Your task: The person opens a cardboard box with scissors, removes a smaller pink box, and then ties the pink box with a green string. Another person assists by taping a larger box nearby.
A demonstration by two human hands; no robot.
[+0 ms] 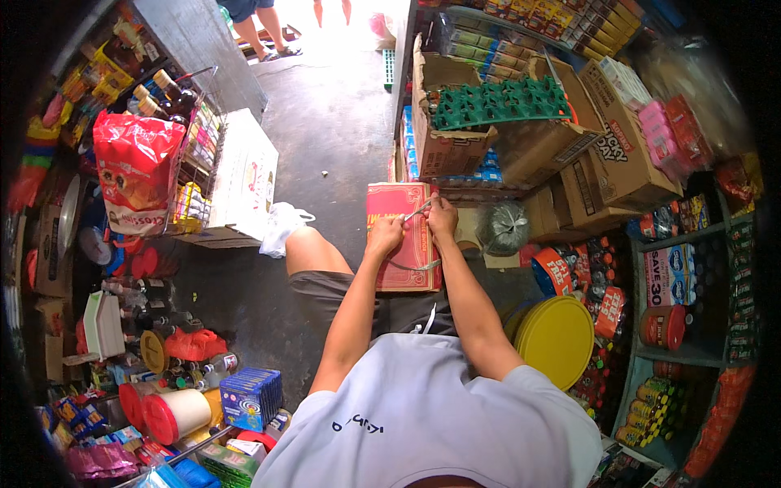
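Observation:
A red cardboard box [399, 279] with gold print and decorative borders rests across my lap. A thin grey cord [418, 210] is stretched between my hands above the box's upper part. My left hand [385, 236] pinches one end over the middle of the box. At the box's right edge, my right hand [442, 216] grips the other end with bent fingers. Another length of grey cord [415, 267] crosses the lower part of the box. The box's underside is hidden.
A white carton [244, 183] and white plastic bag [284, 229] stand left of my knee. Open cardboard boxes [457, 152] with a green egg tray [500, 104] are at right. A yellow lid [555, 343] is near my right elbow. People's legs [250, 30] show at the doorway.

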